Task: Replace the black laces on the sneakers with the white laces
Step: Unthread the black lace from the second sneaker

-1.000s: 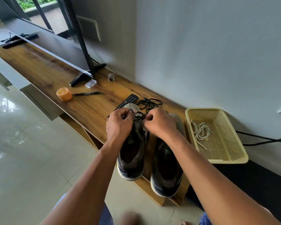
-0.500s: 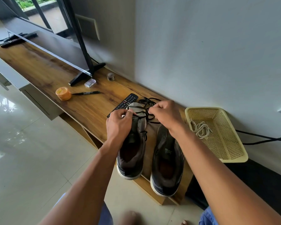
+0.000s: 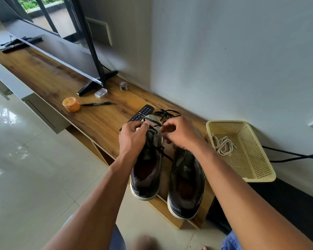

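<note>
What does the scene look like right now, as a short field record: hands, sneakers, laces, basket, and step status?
left hand: grips the left sneaker at its toe end
right hand: fingers curled at the black lace over the left sneaker's toe
black lace: part still threaded in the left sneaker, loose end trailing toward the wall
right sneaker: beside the left one, no lace visible in it
white laces: bundled in the yellow basket
step status: black lace removal unfinished; white laces untouched
</note>
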### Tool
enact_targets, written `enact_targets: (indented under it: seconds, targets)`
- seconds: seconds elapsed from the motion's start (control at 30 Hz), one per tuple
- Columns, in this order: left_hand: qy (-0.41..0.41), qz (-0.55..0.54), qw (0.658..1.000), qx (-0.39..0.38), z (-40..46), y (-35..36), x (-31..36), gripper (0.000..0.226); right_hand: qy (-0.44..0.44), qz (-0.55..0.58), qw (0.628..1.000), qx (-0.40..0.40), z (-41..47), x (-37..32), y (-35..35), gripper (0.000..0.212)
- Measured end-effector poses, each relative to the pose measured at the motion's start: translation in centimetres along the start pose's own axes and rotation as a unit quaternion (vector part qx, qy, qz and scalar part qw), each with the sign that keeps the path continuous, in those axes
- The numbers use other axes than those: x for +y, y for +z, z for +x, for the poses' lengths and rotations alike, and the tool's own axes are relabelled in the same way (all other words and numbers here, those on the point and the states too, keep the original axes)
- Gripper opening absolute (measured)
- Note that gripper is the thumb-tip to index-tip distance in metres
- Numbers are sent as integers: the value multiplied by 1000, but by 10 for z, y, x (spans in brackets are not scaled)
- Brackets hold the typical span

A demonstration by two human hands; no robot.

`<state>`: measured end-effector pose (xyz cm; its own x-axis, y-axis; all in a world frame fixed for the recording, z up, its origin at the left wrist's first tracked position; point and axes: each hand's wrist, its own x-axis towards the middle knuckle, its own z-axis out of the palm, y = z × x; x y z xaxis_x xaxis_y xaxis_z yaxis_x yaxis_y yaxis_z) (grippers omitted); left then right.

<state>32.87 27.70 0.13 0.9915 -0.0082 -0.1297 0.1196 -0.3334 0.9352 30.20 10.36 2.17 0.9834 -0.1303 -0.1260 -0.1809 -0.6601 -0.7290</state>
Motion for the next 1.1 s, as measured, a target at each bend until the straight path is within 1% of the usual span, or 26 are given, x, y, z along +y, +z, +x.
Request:
enact_targets:
  seconds: [0.03, 0.13, 0.23, 0.27, 0.33, 0.4, 0.47, 0.5, 0.57, 0.63, 0.73, 0.8, 0.87, 0.93, 0.97, 1.03, 1.1]
  targets:
    - [10, 3, 1000, -3, 0, 0, 0, 23, -17, -3, 1000, 21, 1, 1, 7, 16]
    - [50, 21, 998, -13, -3, 2, 6, 26, -48, -7, 998, 45, 0, 1, 22, 23]
    - [67, 29, 996, -48, -5, 3, 7, 19, -65, -15, 994, 85, -2, 0, 28, 21]
    - [63, 38, 995, -66, -5, 2, 6, 24, -67, -13, 993, 95, -2, 0, 30, 18]
    - [60, 65, 991, -99, -4, 2, 4, 42, -61, -9, 992, 106, -1, 0, 30, 12]
    - [61, 132, 982, -122, -6, 3, 5, 51, -45, -7, 992, 115, 1, 0, 29, 6]
    - [55, 218, 966, -131, -10, 4, 7, 59, -20, 3, 992, 121, 3, 0, 28, 8]
    - [54, 246, 959, -131, -11, 4, 6, 60, -10, 15, 992, 128, 4, -1, 27, 11]
    - [62, 268, 953, -131, -12, 4, 5, 57, -5, 69, 986, 148, 4, -9, 19, 17]
    - [60, 275, 950, -132, -11, 2, 3, 53, -8, 139, 974, 180, 4, -16, 7, 16]
    - [56, 281, 948, -140, -10, 2, 3, 53, -22, 152, 966, 209, 4, -21, -6, 15]
    - [62, 281, 948, -140, -11, 3, 3, 52, -21, 141, 972, 185, 2, -21, -4, 16]
    - [60, 267, 952, -137, -11, 3, 4, 51, -24, 126, 983, 128, 1, -18, -1, 20]
    - [53, 253, 957, -133, -12, 2, 6, 53, -25, 104, 992, 70, 1, -15, -1, 17]
    - [51, 248, 959, -129, -13, 2, 7, 55, -19, 83, 995, 49, 2, -12, -3, 21]
    - [46, 236, 963, -123, -14, 2, 8, 57, -1, 3, 999, 39, 1, -6, -7, 31]
    - [41, 224, 966, -123, -15, 2, 9, 58, 18, -77, 996, 42, -3, -3, -7, 28]
